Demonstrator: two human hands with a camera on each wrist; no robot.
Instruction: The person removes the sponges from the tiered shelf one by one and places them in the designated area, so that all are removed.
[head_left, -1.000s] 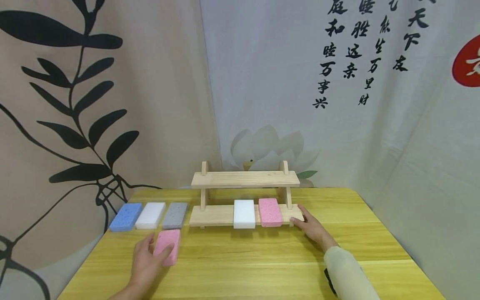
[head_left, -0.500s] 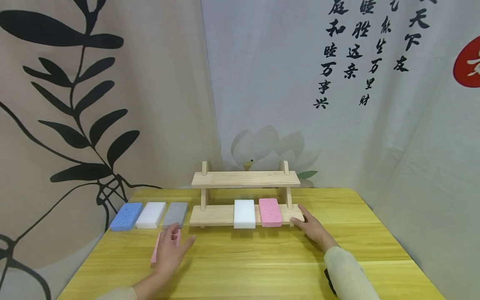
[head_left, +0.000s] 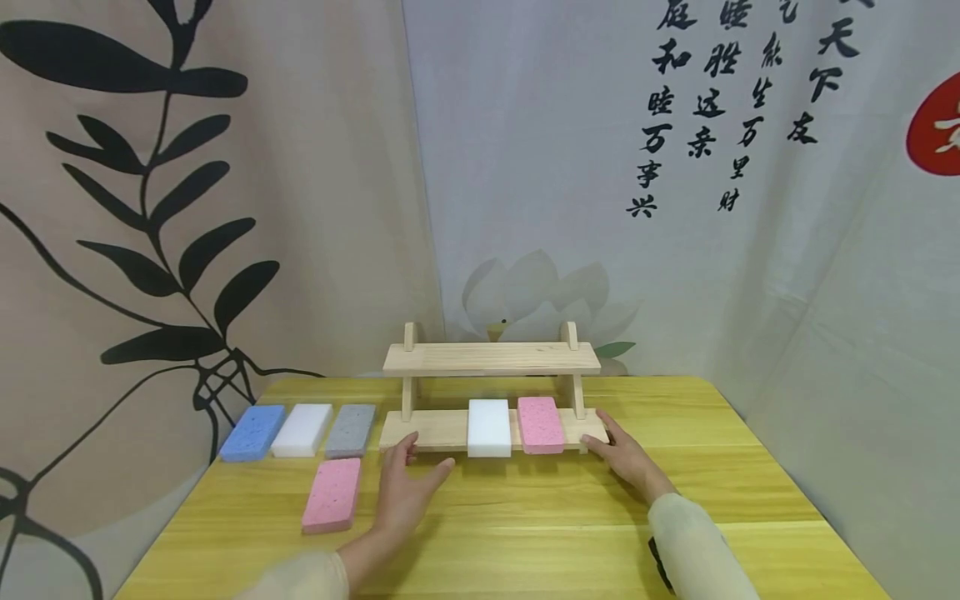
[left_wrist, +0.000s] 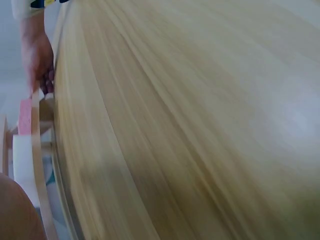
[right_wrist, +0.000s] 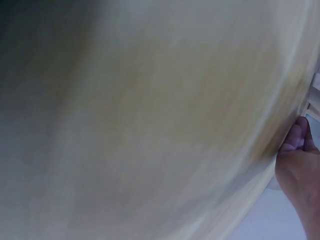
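One pink rectangular sponge (head_left: 332, 496) lies on the yellow wood-grain bench (head_left: 555, 525), its placement apparently finished: left hand (head_left: 401, 496), empty, thumb spread, has moved off it to the two-tier pale-wood rack (head_left: 491, 358), whose right end the right hand (head_left: 628, 460) grips.

Readable text is all on the pale backdrop cloth (head_left: 495, 167), head view. Black brush-style Chinese, vertical columns, upper right; tops run out of frame.

Left to right, each read downward:
- first column (head_left: 660, 101): 庭和睦万事兴, first character at the frame edge
- second column (head_left: 722, 59): 睦胜远亲, top one slightly clipped
- third column (head_left: 760, 92): clipped character, then 能生万里财
- fourth column (head_left: 837, 37): 天下友, with a scrap of another character above, illegible

Far right, same cloth: red disc (head_left: 924, 112) bearing white writing, cut off by the frame edge, can't read it.
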